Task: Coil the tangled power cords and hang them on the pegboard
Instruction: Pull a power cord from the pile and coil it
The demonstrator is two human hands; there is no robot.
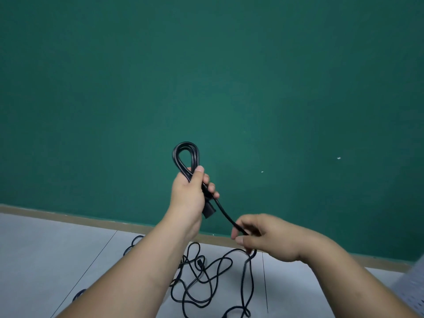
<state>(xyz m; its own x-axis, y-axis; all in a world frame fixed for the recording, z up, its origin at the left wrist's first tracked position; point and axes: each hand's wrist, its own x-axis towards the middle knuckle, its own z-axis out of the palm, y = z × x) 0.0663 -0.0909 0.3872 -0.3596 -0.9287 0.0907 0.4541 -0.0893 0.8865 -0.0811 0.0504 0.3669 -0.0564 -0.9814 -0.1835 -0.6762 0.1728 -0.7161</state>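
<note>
Right hand (263,237) seemingly pinches cord (226,215), left hand (190,191) grips coil (185,143), above tangle (200,263) on grey floor (46,249) by green wall (206,65)

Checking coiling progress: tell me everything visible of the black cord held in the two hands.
The black cord looks like smooth, rubbery cable. The left hand grips a few turns folded into a narrow upright loop, with a boxy plug hanging under the palm. One strand runs down-right to the right hand, which pinches it; the rest drops to the tangle on the grey floor.
</note>
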